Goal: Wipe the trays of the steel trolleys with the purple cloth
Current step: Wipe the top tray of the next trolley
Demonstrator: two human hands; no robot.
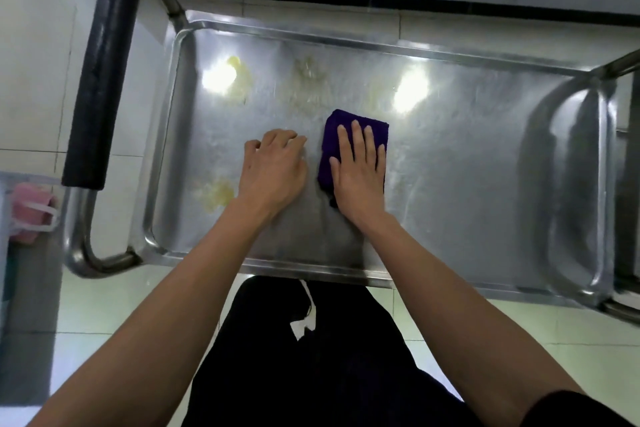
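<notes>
The person is wiping the top tray (467,163) of a steel trolley (104,253). The purple cloth (356,125) is lying folded near the middle of the tray, with its long side running from the near edge toward the far edge. The right hand (360,170) is pressing down flat on it, with the fingers straight and spread, not curled around it.

The left hand (273,170) is sitting on the bare steel just beside the cloth, on the side toward the black handle (100,80). Its fingers are bent a little and look like they are holding nothing, though the fingertips are hard to see.

Yellow stains (239,80) are showing near the far left corner, with another (218,194) close to the near edge by the handle (the bright spots are only lights shining back). All the dirty spots are lying to the left of the cloth, past the left hand. So the right hand, which is already on the cloth, probably needs to push it left and toward the far edge.
</notes>
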